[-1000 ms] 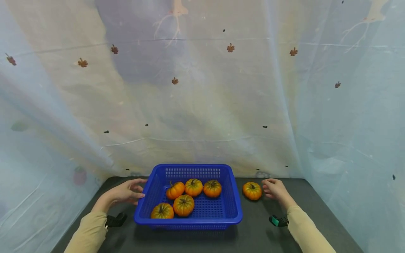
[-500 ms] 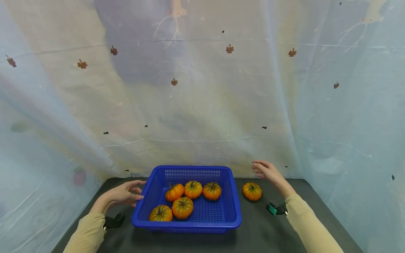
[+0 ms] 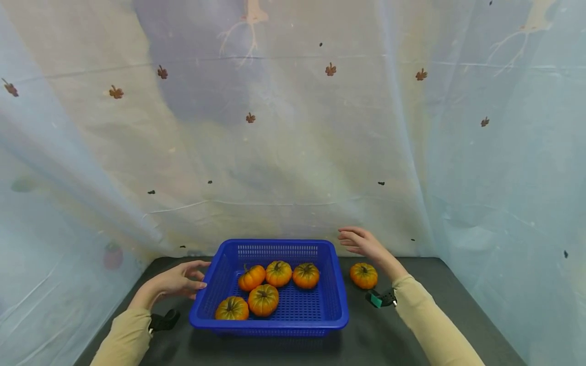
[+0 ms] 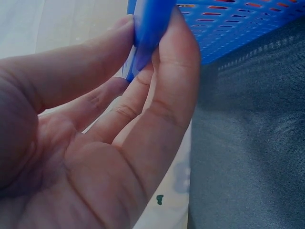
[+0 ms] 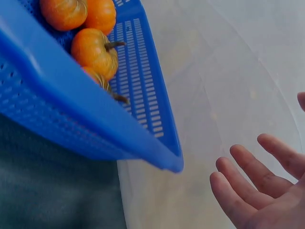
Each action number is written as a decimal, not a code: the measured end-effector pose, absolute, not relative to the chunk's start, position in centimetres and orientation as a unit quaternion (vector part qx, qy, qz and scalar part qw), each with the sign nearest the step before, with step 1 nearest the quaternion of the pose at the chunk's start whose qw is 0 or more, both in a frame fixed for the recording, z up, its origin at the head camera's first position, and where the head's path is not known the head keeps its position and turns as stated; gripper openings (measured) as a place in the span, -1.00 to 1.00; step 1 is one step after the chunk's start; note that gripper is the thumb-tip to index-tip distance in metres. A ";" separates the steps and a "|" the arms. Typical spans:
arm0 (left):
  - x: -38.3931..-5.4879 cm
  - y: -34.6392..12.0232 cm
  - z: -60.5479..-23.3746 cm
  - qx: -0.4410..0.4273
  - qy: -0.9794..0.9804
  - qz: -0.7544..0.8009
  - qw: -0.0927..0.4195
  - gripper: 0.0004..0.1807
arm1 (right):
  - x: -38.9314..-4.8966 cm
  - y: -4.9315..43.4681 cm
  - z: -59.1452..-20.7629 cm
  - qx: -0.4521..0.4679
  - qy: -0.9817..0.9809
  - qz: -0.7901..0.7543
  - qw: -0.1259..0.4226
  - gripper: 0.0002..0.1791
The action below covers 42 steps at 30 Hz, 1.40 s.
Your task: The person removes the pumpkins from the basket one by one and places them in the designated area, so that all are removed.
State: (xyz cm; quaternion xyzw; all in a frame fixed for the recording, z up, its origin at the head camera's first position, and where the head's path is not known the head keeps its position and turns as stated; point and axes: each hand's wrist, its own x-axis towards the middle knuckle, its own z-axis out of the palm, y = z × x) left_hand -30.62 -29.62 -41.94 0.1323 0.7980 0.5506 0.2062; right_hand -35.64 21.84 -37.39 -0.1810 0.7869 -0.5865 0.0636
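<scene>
A blue plastic basket (image 3: pixel 269 324) with slotted walls holds several small orange pumpkins (image 3: pixel 263 300). My left hand (image 3: pixel 177 280) pinches its left rim between thumb and fingers, as the left wrist view shows close up at the blue rim (image 4: pixel 151 28). Past the far right corner of the basket, my right hand (image 3: pixel 362 243) hovers with its fingers extended, touching nothing. The right wrist view has the same hand (image 5: pixel 267 191) apart from the basket wall. One more pumpkin (image 3: pixel 363 275) sits on the table right of the basket, below my right forearm.
The dark table (image 3: pixel 389 335) extends around the basket on both sides. A pale plastic sheet (image 3: pixel 293 152) with leaf prints hangs behind the table and along both sides. Each wrist wears a black strap (image 3: pixel 381 299).
My right hand has risen from beside the lone pumpkin and moved left toward the basket's far right corner. That pumpkin stayed put. The left hand keeps its hold on the rim.
</scene>
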 end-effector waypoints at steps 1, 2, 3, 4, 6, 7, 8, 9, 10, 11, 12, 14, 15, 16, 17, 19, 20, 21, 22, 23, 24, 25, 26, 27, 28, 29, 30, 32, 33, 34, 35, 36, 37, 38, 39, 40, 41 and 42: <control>-30.6 -29.6 -42.0 0.132 0.799 0.550 0.206 -0.20 | -35.7 21.6 -37.4 -0.184 0.785 -0.587 0.067 -0.40; -30.6 -29.6 -42.0 0.131 0.799 0.550 0.206 -0.20 | -35.7 21.3 -37.4 -0.185 0.782 -0.591 0.070 -0.40; -30.6 -29.6 -42.0 0.130 0.798 0.550 0.207 -0.20 | -35.7 21.1 -37.4 -0.189 0.781 -0.591 0.073 -0.40; -30.6 -29.6 -42.0 0.130 0.798 0.552 0.207 -0.20 | -35.7 20.8 -37.4 -0.189 0.778 -0.594 0.078 -0.41; -30.6 -29.6 -41.9 0.130 0.795 0.554 0.209 -0.19 | -35.7 20.3 -37.4 -0.190 0.776 -0.596 0.084 -0.42; -30.6 -29.6 -41.9 0.131 0.795 0.554 0.210 -0.19 | -35.7 20.1 -37.5 -0.190 0.775 -0.597 0.087 -0.42; -30.7 -29.6 -41.9 0.131 0.794 0.555 0.211 -0.19 | -35.7 19.8 -37.5 -0.194 0.774 -0.596 0.088 -0.43; -30.7 -29.6 -41.9 0.132 0.793 0.556 0.211 -0.19 | -35.8 19.6 -37.5 -0.200 0.775 -0.593 0.087 -0.43; -30.7 -29.6 -41.9 0.132 0.794 0.555 0.211 -0.19 | -35.8 19.3 -37.5 -0.203 0.775 -0.592 0.089 -0.44; -30.7 -29.6 -42.0 0.131 0.795 0.554 0.210 -0.19 | -35.8 19.0 -37.5 -0.206 0.774 -0.591 0.091 -0.44; -30.7 -29.6 -42.0 0.129 0.797 0.552 0.209 -0.19 | -35.9 18.7 -37.6 -0.210 0.774 -0.590 0.093 -0.45; -30.7 -29.6 -42.0 0.124 0.802 0.547 0.205 -0.19 | -35.9 18.2 -37.5 -0.219 0.773 -0.587 0.098 -0.46; -30.7 -29.5 -42.0 0.122 0.805 0.544 0.202 -0.19 | -36.0 17.9 -37.6 -0.219 0.772 -0.588 0.102 -0.46; -30.7 -29.5 -42.0 0.120 0.809 0.539 0.198 -0.19 | -36.1 17.6 -37.6 -0.218 0.771 -0.589 0.107 -0.46; -30.7 -29.5 -42.0 0.119 0.812 0.537 0.195 -0.19 | -36.1 17.4 -37.7 -0.219 0.770 -0.589 0.110 -0.47; -30.6 -29.4 -42.0 0.118 0.816 0.534 0.189 -0.19 | -36.2 16.9 -37.8 -0.216 0.769 -0.590 0.117 -0.48; -30.6 -29.4 -42.0 0.119 0.817 0.533 0.187 -0.20 | -36.3 16.6 -37.8 -0.215 0.768 -0.591 0.119 -0.48; -30.6 -29.3 -42.0 0.120 0.818 0.532 0.185 -0.20 | -36.4 16.4 -37.9 -0.214 0.767 -0.592 0.122 -0.48; -30.6 -29.3 -42.0 0.121 0.818 0.532 0.184 -0.20 | -36.4 16.1 -38.0 -0.213 0.767 -0.592 0.125 -0.48; -30.5 -29.2 -42.0 0.120 0.817 0.534 0.184 -0.20 | -36.4 15.9 -38.0 -0.212 0.766 -0.593 0.130 -0.48; -30.5 -29.2 -41.9 0.120 0.817 0.533 0.184 -0.20 | -36.5 15.6 -38.1 -0.209 0.766 -0.594 0.133 -0.48; -30.4 -29.2 -41.9 0.119 0.817 0.533 0.184 -0.19 | -36.6 15.4 -38.2 -0.207 0.764 -0.595 0.138 -0.47; -30.4 -29.2 -41.9 0.117 0.818 0.532 0.183 -0.19 | -36.7 15.1 -38.3 -0.207 0.761 -0.598 0.142 -0.46; -30.4 -29.2 -41.9 0.115 0.819 0.531 0.183 -0.19 | -36.8 14.9 -38.4 -0.206 0.760 -0.599 0.147 -0.44; -30.3 -29.2 -41.9 0.113 0.821 0.530 0.182 -0.19 | -36.8 14.8 -38.5 -0.206 0.758 -0.601 0.151 -0.43; -30.3 -29.2 -41.8 0.112 0.821 0.529 0.182 -0.19 | -36.9 14.6 -38.7 -0.204 0.755 -0.604 0.156 -0.42; -30.4 -29.2 -41.9 0.111 0.822 0.528 0.181 -0.19 | -37.0 14.5 -38.8 -0.202 0.754 -0.605 0.158 -0.41; -30.4 -29.2 -41.8 0.111 0.823 0.526 0.180 -0.19 | -37.2 14.1 -39.0 -0.198 0.754 -0.605 0.163 -0.40; -30.4 -29.2 -41.9 0.112 0.823 0.527 0.180 -0.19 | -37.2 14.0 -39.1 -0.194 0.755 -0.604 0.164 -0.40; -30.4 -29.2 -41.9 0.113 0.823 0.527 0.180 -0.19 | -37.3 13.8 -39.1 -0.190 0.757 -0.603 0.166 -0.40; -30.4 -29.2 -41.9 0.113 0.823 0.527 0.180 -0.19 | -37.3 13.6 -39.2 -0.186 0.760 -0.600 0.168 -0.40; -30.4 -29.2 -41.9 0.114 0.823 0.527 0.180 -0.19 | -37.3 13.4 -39.2 -0.182 0.762 -0.598 0.170 -0.40; -30.4 -29.2 -41.9 0.113 0.823 0.527 0.180 -0.19 | -37.3 13.2 -39.2 -0.180 0.765 -0.594 0.171 -0.39; -30.4 -29.2 -41.8 0.113 0.823 0.527 0.180 -0.19 | -37.3 13.1 -39.3 -0.177 0.767 -0.591 0.173 -0.39; -30.4 -29.2 -41.8 0.114 0.823 0.527 0.181 -0.19 | -37.3 12.9 -39.3 -0.176 0.772 -0.586 0.173 -0.38; -30.4 -29.2 -41.8 0.114 0.821 0.529 0.183 -0.19 | -37.3 12.8 -39.4 -0.174 0.775 -0.582 0.173 -0.38; -30.4 -29.2 -41.8 0.115 0.819 0.530 0.185 -0.19 | -37.3 12.7 -39.5 -0.171 0.779 -0.578 0.174 -0.38; -30.4 -29.1 -41.8 0.116 0.818 0.532 0.187 -0.19 | -37.2 12.5 -39.6 -0.166 0.783 -0.573 0.176 -0.37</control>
